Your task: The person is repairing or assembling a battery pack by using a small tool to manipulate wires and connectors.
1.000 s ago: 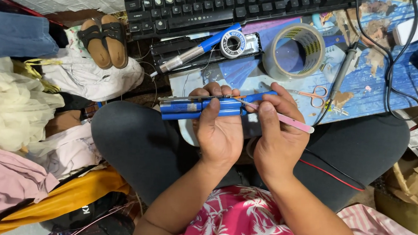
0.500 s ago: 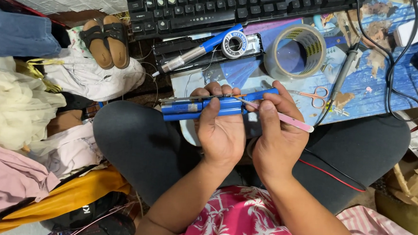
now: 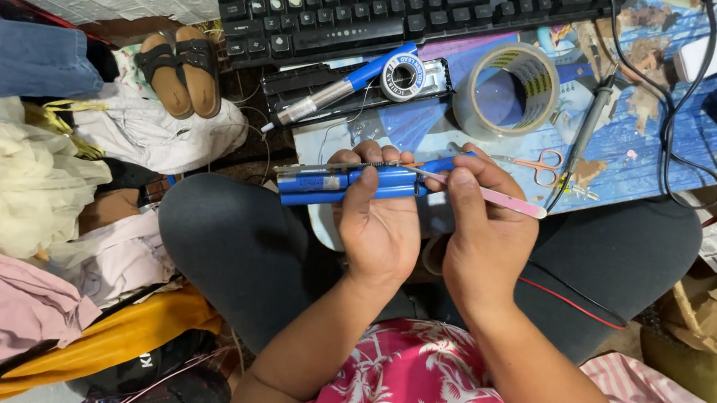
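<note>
Little has moved since the earlier frames: both hands stay over the lap, grips unchanged. From the head view, the left hand (image 3: 381, 220) is palm-down, fingers curled over the blue battery pack (image 3: 339, 183), thumb across its front. That pack, two long blue cells side by side, lies level, its long axis running left to right. The right hand (image 3: 484, 235) pinches one pair of pink tweezers (image 3: 493, 196), tips pointing left onto the pack's top edge. Beyond lie one tape roll (image 3: 507, 90), one solder spool (image 3: 404, 74), one keyboard (image 3: 405, 11)

Bright, even light falls from above, colours vivid and detail sharp throughout, soft shadows pooling between the knees, edges slightly bowed by the wide lens.
</note>
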